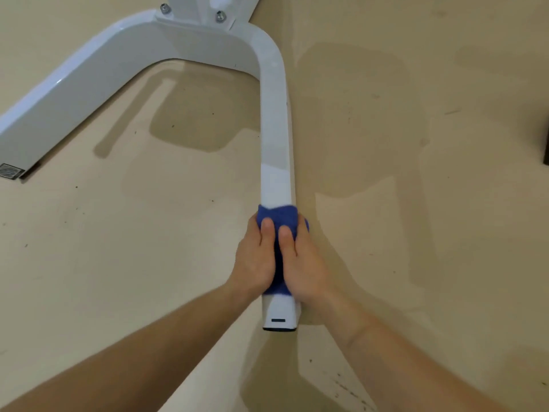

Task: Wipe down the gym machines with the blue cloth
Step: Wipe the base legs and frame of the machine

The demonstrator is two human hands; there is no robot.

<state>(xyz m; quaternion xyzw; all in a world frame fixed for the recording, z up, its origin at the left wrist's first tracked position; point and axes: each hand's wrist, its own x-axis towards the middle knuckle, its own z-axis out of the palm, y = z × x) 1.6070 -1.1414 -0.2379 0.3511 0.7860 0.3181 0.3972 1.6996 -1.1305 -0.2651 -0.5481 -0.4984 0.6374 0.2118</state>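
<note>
A white gym machine base (274, 129) lies on the floor as a U-shaped frame, with one leg running toward me and ending in a black-edged cap (279, 321). The blue cloth (280, 217) is wrapped over that leg near its end. My left hand (255, 260) presses the cloth from the left side of the leg. My right hand (303, 263) presses it from the right side. Both thumbs rest on top of the cloth, side by side. Most of the cloth is hidden under my hands.
The frame's other leg (59, 99) slants to the left edge and ends at a dark foot pad (10, 171). Two bolts (220, 16) hold an upright post at the top. Beige floor (416, 173) surrounds the frame, and a dark object (546, 144) shows at the right edge.
</note>
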